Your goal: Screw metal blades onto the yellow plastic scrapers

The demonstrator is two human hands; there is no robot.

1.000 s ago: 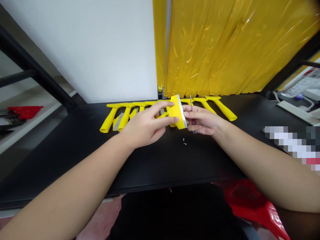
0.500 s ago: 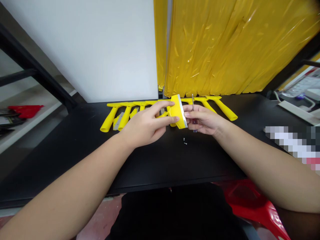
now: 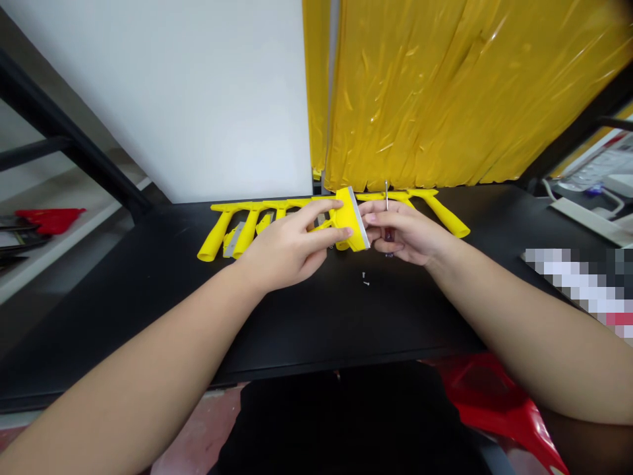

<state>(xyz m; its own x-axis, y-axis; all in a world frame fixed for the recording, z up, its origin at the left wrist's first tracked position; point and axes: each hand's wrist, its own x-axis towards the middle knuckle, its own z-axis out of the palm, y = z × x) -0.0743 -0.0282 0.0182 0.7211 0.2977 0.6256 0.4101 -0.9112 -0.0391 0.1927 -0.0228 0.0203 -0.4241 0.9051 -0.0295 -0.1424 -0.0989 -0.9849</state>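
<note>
A yellow scraper point(image 3: 349, 223) with a pale metal strip along its right edge is gripped in my left hand point(image 3: 291, 254), index and middle fingers lying across its head. My right hand point(image 3: 408, 234) is closed around a screwdriver point(image 3: 386, 196), its thin shaft pointing up and most of its dark handle hidden by fingers. The right fingertips are at the strip's edge; whether they touch it I cannot tell. Two small screws point(image 3: 364, 278) lie on the black table below. Behind the hands stretches a row of yellow scraper handles point(image 3: 212, 241), several with metal pieces beside them.
A white panel point(image 3: 232, 99) and yellow plastic wrapping point(image 3: 435, 92) stand along the back of the black table point(image 3: 316, 330). A red stool point(image 3: 514, 409) is at the lower right. A red item point(image 3: 49, 221) sits on the left shelf.
My right hand has shifted slightly right, its fingers now spread along the strip's edge. The screwdriver shaft has moved a little up and to the right. The scraper has barely moved.
</note>
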